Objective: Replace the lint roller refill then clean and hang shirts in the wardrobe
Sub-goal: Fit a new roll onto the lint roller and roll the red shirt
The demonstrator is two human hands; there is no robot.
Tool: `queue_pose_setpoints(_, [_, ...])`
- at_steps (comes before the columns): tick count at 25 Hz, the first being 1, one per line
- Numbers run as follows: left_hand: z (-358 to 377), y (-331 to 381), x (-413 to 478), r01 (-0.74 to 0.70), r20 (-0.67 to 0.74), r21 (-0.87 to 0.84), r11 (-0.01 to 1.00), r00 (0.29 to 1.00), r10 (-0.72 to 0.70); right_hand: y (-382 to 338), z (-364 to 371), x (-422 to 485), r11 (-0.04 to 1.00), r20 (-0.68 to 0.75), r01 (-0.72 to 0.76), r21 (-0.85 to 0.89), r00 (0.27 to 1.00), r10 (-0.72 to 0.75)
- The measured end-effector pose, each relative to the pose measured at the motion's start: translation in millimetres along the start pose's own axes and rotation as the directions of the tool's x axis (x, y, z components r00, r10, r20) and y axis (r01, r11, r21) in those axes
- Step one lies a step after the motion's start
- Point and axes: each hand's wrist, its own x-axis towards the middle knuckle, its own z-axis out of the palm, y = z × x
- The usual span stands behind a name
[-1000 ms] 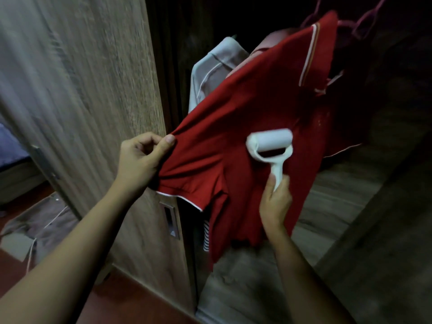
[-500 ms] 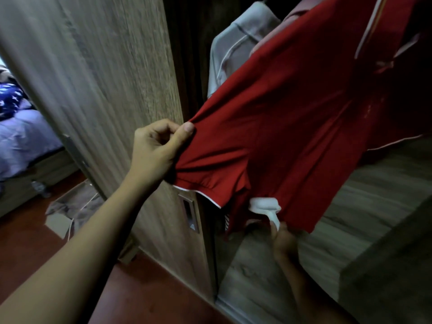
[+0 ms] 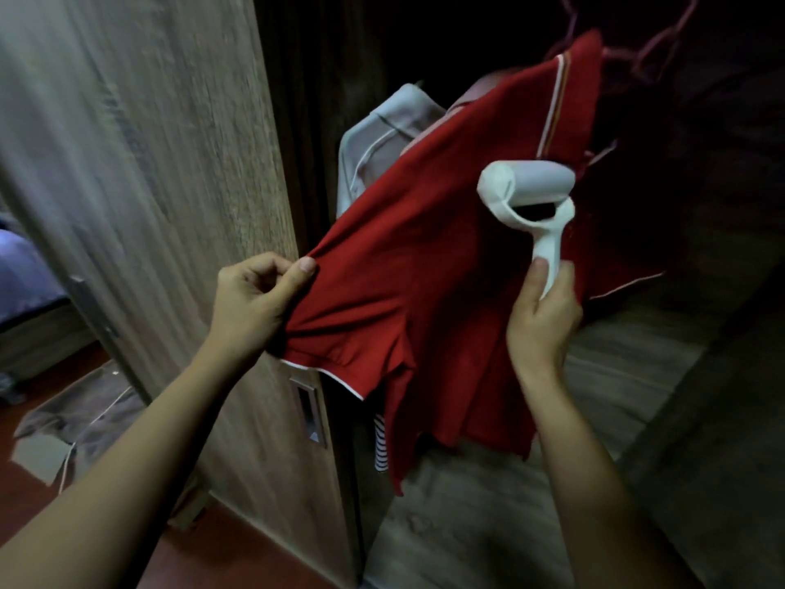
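A red polo shirt [image 3: 424,265] with white trim hangs on a pink hanger [image 3: 650,57] inside the open wardrobe. My left hand [image 3: 255,303] pinches its sleeve and pulls it out taut toward the left. My right hand [image 3: 543,320] grips the handle of a white lint roller [image 3: 526,193]. The roller head lies against the upper chest of the shirt, just below the collar.
A grey shirt [image 3: 382,138] hangs behind the red one, and a striped garment [image 3: 380,448] peeks out below. The wooden wardrobe door [image 3: 161,206] stands open at left. Fabric and cardboard [image 3: 63,431] lie on the red floor. A bed [image 3: 21,282] is far left.
The roller went down to the shirt's hem half a second ago and is now back up near the collar. My left hand kept hold of the sleeve throughout.
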Motion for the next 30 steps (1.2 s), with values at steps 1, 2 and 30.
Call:
queue_pose_setpoints(1, [0.7,1.0,-0.2,0.000,0.002,-0.002,1.000,1.000,0.000,0.9,0.9,-4.6,1.000,0.004,-0.003,-0.013,1.000,0.003])
queue_pose_setpoints(2, [1.5,1.6,-0.6,0.001,0.003,-0.007,1.000,1.000,-0.001,7.2,3.0,-15.6,0.999,0.024,-0.017,-0.037,1.000,0.017])
queue_pose_setpoints(30, [5.7,3.6,-4.9,0.004,-0.039,-0.002,1.000,0.999,-0.005,-23.6,6.0,-21.5,0.966,0.040,-0.207,0.155,0.978,0.203])
